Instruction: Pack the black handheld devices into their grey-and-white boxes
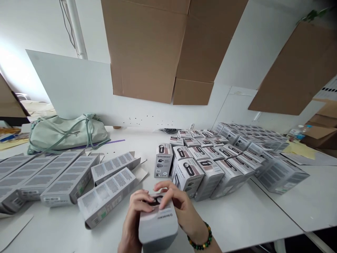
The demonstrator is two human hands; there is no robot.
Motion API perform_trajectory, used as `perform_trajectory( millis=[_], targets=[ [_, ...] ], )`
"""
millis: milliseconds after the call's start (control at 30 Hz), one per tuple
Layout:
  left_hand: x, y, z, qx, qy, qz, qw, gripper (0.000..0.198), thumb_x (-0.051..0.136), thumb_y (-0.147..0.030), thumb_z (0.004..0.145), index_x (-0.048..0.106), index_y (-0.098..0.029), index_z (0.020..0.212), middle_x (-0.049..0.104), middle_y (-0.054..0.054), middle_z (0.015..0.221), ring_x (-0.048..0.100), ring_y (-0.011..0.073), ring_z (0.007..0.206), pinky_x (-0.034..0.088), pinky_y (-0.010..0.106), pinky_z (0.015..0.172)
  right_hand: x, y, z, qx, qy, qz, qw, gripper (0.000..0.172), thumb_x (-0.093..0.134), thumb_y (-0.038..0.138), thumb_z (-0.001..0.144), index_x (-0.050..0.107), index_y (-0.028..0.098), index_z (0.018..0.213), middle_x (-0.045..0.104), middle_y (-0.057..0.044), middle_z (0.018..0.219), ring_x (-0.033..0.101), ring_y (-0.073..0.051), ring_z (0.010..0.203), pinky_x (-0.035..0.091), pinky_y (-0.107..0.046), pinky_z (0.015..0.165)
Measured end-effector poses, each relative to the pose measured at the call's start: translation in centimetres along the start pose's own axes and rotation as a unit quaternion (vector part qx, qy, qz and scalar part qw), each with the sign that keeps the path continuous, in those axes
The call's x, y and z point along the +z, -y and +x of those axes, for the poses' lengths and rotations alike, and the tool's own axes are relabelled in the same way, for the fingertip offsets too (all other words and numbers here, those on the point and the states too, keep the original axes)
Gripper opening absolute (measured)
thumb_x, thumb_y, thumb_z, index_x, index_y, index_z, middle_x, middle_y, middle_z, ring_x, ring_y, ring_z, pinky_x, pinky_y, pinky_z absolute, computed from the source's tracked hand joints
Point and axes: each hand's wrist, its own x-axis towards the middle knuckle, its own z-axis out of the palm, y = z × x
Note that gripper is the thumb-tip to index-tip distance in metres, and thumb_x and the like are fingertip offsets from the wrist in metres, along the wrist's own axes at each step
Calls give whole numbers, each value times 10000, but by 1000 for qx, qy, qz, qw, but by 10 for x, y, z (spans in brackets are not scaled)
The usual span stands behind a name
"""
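Near the table's front edge, a small grey-and-white product box [158, 228] stands between my two hands, its printed top towards me. My left hand [137, 214] is closed round its left side, fingertips bent over the top. On the other side my right hand [179, 203], with a beaded bracelet [201, 239] at the wrist, grips the right and far edge, fingers on the top. One upright product box [163, 160] stands just beyond my hands. To the left lie two boxes with open end flaps, the nearer box [107, 198] closest to my left hand.
Rows of upright boxes [207, 168] fill the right half of the table [247, 218], with more boxes [279, 172] further right. Several boxes [65, 175] lie flat at left. A pale green handbag [65, 133] rests against the back panel. Plastic bottles [300, 131] stand far right.
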Motion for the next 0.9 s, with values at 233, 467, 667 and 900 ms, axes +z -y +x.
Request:
perform_trajectory(
  millis=[233, 467, 667, 900],
  targets=[
    [-2, 6, -6, 120, 95, 122, 981, 359, 364, -507, 969, 566, -282, 1164, 560, 74, 1173, 509, 235, 1177, 473, 357, 987, -4, -5, -13, -109, 60, -122, 985, 332, 825, 470, 684, 733, 280, 939, 580, -71, 1278, 370, -285, 1396, 221, -465, 1173],
    [0, 12, -3, 162, 111, 104, 975, 429, 414, -538, 949, 480, -264, 1273, 540, 99, 1222, 508, 249, 1198, 471, 392, 1016, 7, 15, -12, -139, -13, -153, 978, 69, 690, 286, 845, 746, 272, 808, 660, -39, 906, 576, -210, 1135, 437, -388, 1033],
    [-7, 9, -3, 168, 142, 121, 968, 362, 362, -501, 976, 539, -278, 1200, 514, 94, 1253, 479, 253, 1267, 481, 409, 1031, -7, 18, -12, -129, 61, -239, 961, 133, 672, 340, 874, 759, 260, 814, 645, -55, 1033, 530, -227, 1239, 395, -411, 1099],
    [-18, 15, -7, 120, 153, 157, 968, 438, 735, -419, 785, 538, -324, 1164, 391, 120, 1455, 518, 345, 1279, 598, 412, 846, -11, -23, -41, -211, 3, -338, 917, 403, 724, 479, 809, 657, 365, 1190, 366, -38, 1490, 305, -326, 1430, 307, -455, 1162]
  ],
)
